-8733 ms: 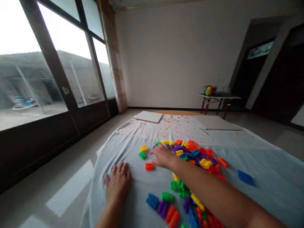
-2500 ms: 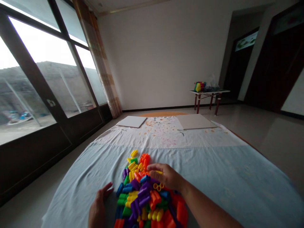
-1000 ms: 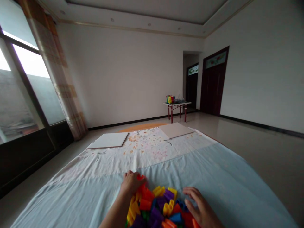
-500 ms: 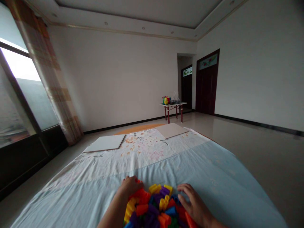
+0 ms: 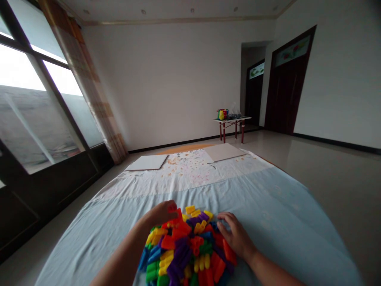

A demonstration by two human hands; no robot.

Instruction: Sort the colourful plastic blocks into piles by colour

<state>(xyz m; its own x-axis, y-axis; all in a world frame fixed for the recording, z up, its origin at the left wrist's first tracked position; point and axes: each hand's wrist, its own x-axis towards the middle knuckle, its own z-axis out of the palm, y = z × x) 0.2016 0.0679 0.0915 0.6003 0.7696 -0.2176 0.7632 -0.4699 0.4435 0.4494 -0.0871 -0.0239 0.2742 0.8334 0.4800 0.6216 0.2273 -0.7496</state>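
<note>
A heap of plastic toy blocks in red, yellow, purple, blue and green lies close in front of me on a cloth-covered surface. Over the heap's far left edge is my left hand, its fingers closed around a red toy block; part of that block is hidden by the fingers. My right hand rests along the right side of the heap. Its fingers are slightly bent and spread, with the thumb near the blocks and nothing held.
Two flat boards, one white and one beige, lie at the far end of the light blue and floral cloth. Beyond stands a small table bearing a colourful bag and a clear plastic bag. Windows line the left.
The view has tilted downward and shifted left, showing more of the heap. My left hand has lifted slightly with a red toy block in its fingers. My right hand stays beside the heap.
</note>
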